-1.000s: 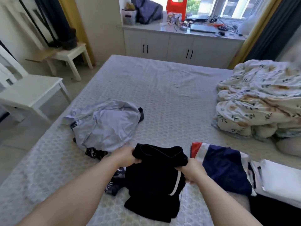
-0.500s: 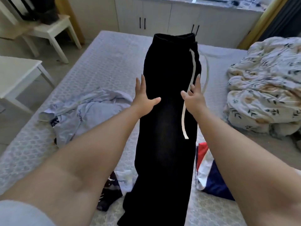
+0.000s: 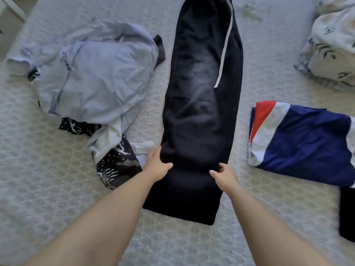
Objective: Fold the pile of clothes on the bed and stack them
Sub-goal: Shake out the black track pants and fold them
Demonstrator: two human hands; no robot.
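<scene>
Lying at nine to ten o'clock on the bed, an unfolded heap is awaiting attention: a pale blue garment is resting on top, and a black-and-white patterned piece is trailing out beneath it toward seven o'clock.

The left hand is resting on the left edge of the black trousers, fingers extended flat along the fabric and thumb spread onto the cloth; it is pressing, not gripping.

The trousers are lying lengthwise at centre, legs doubled together, waistband toward twelve o'clock and hems toward six o'clock. A white drawstring is trailing down the right side of the upper section.

The right hand is sitting on the right edge, level with the left hand. Its fingers are appearing loosely curled against the cloth; whether they are pinching it I cannot tell.

At three o'clock a folded navy, white and red garment is lying flat, with a dark item just below it at four o'clock.

Judgement: the trousers are being smoothed flat ahead of the cross-fold. The next move is calling for the hems to be gripped and carried toward the waistband, edges kept aligned and the drawstring tucked inside.
</scene>
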